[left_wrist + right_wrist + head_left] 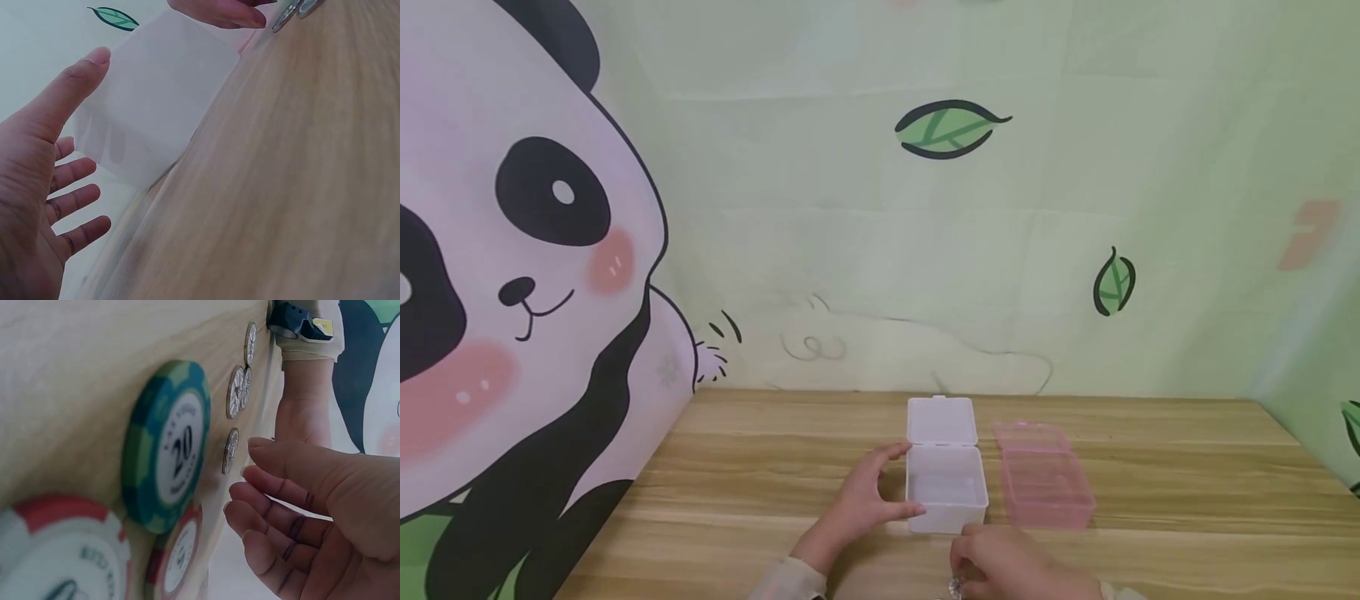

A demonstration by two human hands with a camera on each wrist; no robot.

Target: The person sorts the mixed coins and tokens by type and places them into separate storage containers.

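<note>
"White plastic, by the look of it, that box (pixel 946 518). Where does it stand?"

"On the table (pixel 760 483), just left of the pink box (pixel 1048 517), with its lid (pixel 941 421) folded back behind it and the inside facing up."

"And the hands?"

"The left hand (pixel 863 496) is spread wide round the left side of the white box, thumb by the front wall, a finger at the hinge corner. The right hand (pixel 1003 562) is low in front of the box, its fingers loosely bent with a narrow gap to the thumb. A silver coin (pixel 230 451) lies just beyond the fingertips; whether they touch it, nobody could tell from these views."

"How would the coin handle?"

"Probably light, hard and slippery, and lying flat it offers little to grip. The rim is the place: thumb on one side, fingertip on the other, perhaps a nail under the edge. Nothing fragile there."

"And the box?"

"Likely light too, stiff but with some give in the walls, so it could skid if knocked. Best steadied low on the sides, away from the hinge."

"Anything else close by?"

"More coins (pixel 235 392), and a green chip (pixel 165 447) marked 20."
</note>
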